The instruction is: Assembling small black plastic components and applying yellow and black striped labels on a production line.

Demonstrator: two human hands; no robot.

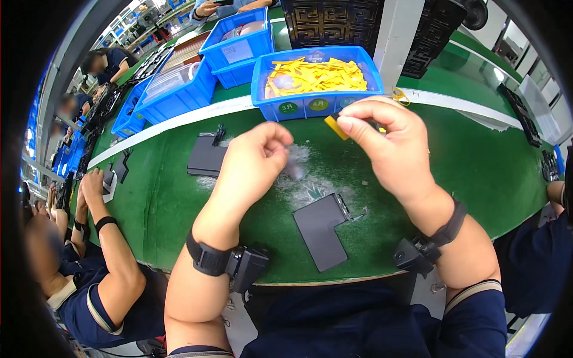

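My right hand pinches a small yellow strip between thumb and fingers, just in front of a blue bin full of similar yellow strips. My left hand is raised over the table with its fingers curled in. A faint, blurred, see-through bit shows below its fingertips; whether the hand grips it is unclear. Between my forearms, near the table's front edge, lies a flat dark-grey L-shaped battery-like pack with a small cable at its notch. More such packs are stacked beyond my left wrist.
The green table top has a pale scuffed patch in the middle. More blue bins stand at the back left. A white post rises beside black moulded trays. Co-workers sit along the left side; another person is at the right edge.
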